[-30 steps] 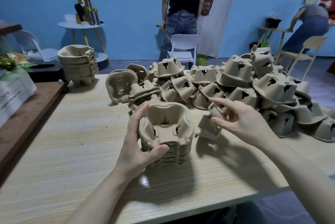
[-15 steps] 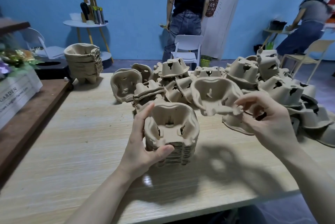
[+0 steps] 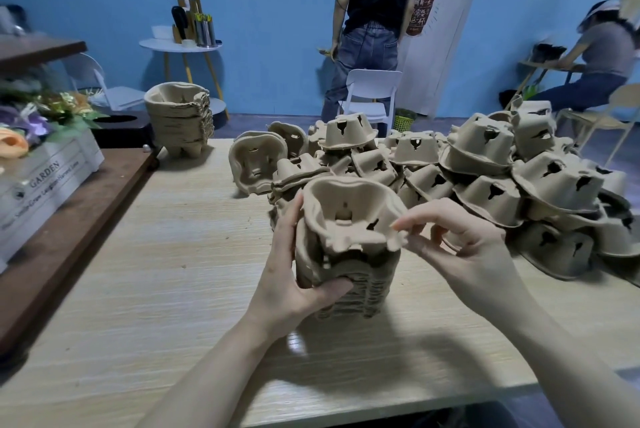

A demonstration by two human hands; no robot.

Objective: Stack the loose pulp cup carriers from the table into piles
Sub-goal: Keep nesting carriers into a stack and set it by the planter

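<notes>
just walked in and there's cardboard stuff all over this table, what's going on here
A person is stacking pulp cup carriers. The left hand grips the side of a pile standing on the wooden table, while the right hand pinches the rim of one carrier set tilted on top, not yet nested down. A big loose heap waits behind, and a finished stack stands at the far left corner.
</notes>
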